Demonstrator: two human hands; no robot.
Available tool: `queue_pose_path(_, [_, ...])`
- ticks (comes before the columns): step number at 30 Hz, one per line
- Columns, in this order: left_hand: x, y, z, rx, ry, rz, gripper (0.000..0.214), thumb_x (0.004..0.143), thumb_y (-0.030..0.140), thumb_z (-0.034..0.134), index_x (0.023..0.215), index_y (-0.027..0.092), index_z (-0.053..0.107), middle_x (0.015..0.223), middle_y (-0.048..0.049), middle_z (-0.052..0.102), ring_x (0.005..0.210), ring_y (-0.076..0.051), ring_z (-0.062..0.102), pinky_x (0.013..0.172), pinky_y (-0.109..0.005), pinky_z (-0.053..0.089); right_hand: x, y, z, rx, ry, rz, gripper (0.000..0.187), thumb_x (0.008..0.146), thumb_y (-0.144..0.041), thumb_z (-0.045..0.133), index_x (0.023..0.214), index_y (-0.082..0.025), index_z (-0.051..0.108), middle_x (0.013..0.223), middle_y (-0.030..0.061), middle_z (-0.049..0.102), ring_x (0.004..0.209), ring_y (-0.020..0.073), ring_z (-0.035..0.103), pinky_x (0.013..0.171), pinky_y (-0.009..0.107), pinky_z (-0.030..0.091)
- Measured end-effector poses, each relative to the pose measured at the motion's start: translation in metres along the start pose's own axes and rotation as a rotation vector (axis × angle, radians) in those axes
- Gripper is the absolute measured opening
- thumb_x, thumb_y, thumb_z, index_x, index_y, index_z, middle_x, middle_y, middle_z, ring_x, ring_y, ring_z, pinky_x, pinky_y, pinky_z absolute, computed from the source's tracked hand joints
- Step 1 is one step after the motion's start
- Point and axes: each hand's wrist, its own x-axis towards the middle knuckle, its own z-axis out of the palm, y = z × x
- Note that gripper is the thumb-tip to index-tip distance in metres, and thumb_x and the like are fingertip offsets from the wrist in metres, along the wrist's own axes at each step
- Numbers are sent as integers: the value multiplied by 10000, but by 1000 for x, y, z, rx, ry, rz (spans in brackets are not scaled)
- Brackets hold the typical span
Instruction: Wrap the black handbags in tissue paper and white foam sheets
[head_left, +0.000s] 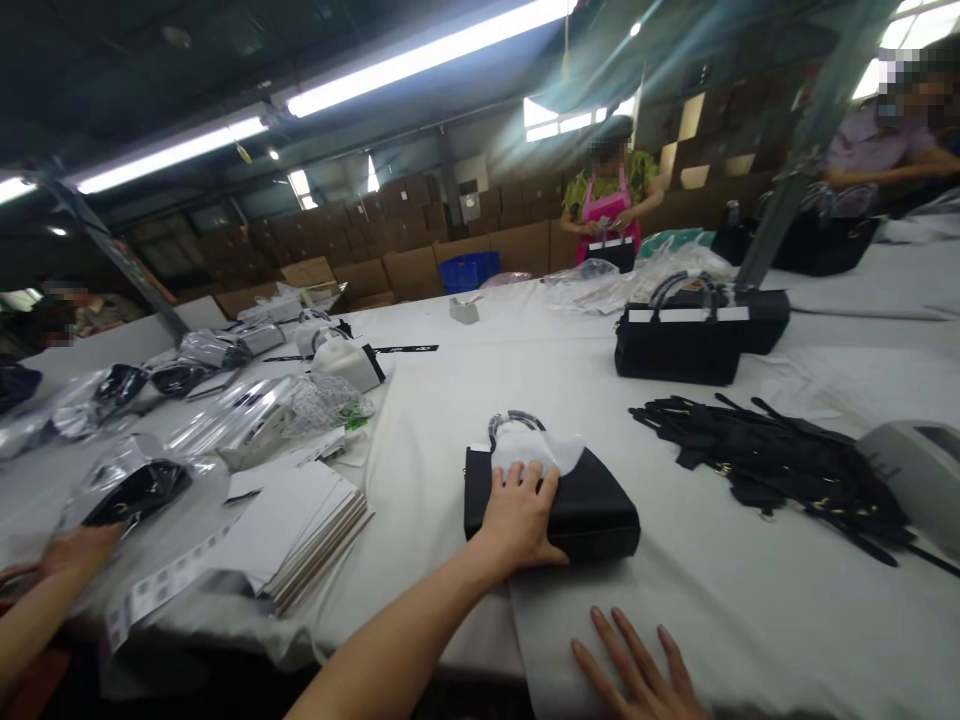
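Observation:
A black handbag (592,500) lies on the white-covered table in front of me, its twin handles (516,420) wrapped in a protective covering. White tissue paper (551,452) is draped over the handle side of the bag. My left hand (519,512) grips the bag from above, with its fingers over the tissue and the thumb near the front edge. Nearer to me, my right hand (637,672) lies with fingers spread on a thin white sheet (551,630), apart from the bag and holding nothing.
Black straps (765,455) are heaped at the right beside a grey box-like object (919,480). Two black handbags (679,345) stand behind them. At left are stacked white boards (300,525), plastic-wrapped bags and a co-worker's hand (79,555). Another co-worker (611,195) stands across the table.

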Motion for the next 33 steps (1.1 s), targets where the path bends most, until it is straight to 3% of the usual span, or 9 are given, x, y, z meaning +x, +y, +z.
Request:
queue_pose_path(3, [0, -1, -3, 26, 3, -11, 1131, 515, 671, 710, 1421, 196, 228, 1462, -157, 333, 1271, -396, 349, 1052, -620, 293, 8, -3, -5, 68, 85, 10, 452, 832, -167, 408, 1253, -263, 541, 1250, 110, 575, 1144, 316, 503, 994, 569, 296])
queue_pose_path(6, [-2, 3, -2, 53, -15, -18, 1159, 529, 655, 712, 1442, 185, 174, 1510, -153, 256, 1294, -410, 319, 1053, -636, 283, 25, 2, -21, 113, 68, -55, 418, 835, -70, 382, 1207, -157, 550, 1011, 113, 634, 901, 232, 578, 844, 401, 436])
queue_pose_path(9, [-9, 15, 4, 113, -41, 1, 1221, 507, 561, 789, 1461, 232, 103, 1521, -159, 230, 1320, -437, 277, 1044, -658, 265, 44, 6, -34, 106, 27, -66, 374, 835, -19, 375, 1149, -119, 552, 762, 57, 567, 666, 180, 522, 635, 307, 439])
queue_pose_path(11, [-16, 23, 11, 180, -24, 26, 1246, 490, 471, 840, 1460, 318, 72, 1522, -169, 209, 1327, -460, 263, 1024, -667, 264, 52, 5, -37, 93, -20, -55, 371, 829, 6, 388, 1135, -128, 549, 733, 38, 532, 624, 168, 490, 581, 284, 412])
queue_pose_path(14, [-26, 29, 20, 251, 25, 48, 1236, 496, 369, 862, 1446, 388, 72, 1514, -183, 201, 1325, -464, 269, 1016, -658, 256, 59, -1, -38, 86, -127, -6, 277, 822, 28, 442, 983, -148, 583, 768, 45, 550, 656, 167, 484, 596, 279, 397])
queue_pose_path(18, [-27, 29, 23, 271, 42, 55, 1147, 552, 337, 824, 1445, 369, 105, 1500, -172, 224, 1322, -432, 279, 1033, -621, 245, 61, -10, -43, 117, -216, -5, 150, 824, -46, 538, 728, -161, 543, 723, 52, 563, 706, 205, 469, 652, 321, 395])
queue_pose_path(27, [-10, 23, 9, 209, -13, 67, 1092, 559, 345, 803, 1444, 353, 163, 1453, -160, 267, 1245, -414, 335, 1005, -582, 289, 52, -35, -96, 166, -325, -123, 144, 799, -8, 496, 770, -126, 573, 739, 80, 560, 672, 204, 452, 658, 331, 397])
queue_pose_path(30, [-18, 20, 13, 187, -2, 95, 1084, 575, 350, 793, 1450, 345, 154, 1456, -151, 255, 1246, -407, 319, 1015, -570, 280, 41, -43, -110, 206, -317, -113, 160, 812, -4, 475, 797, -119, 586, 762, 80, 557, 684, 205, 448, 656, 328, 398])
queue_pose_path(33, [-30, 22, 16, 186, -6, 141, 1018, 609, 386, 775, 1440, 365, 188, 1466, -135, 236, 1291, -413, 259, 1048, -575, 224, 33, -45, -111, 281, -240, -72, 199, 836, 1, 428, 787, -118, 579, 754, 74, 550, 677, 198, 441, 644, 317, 398])
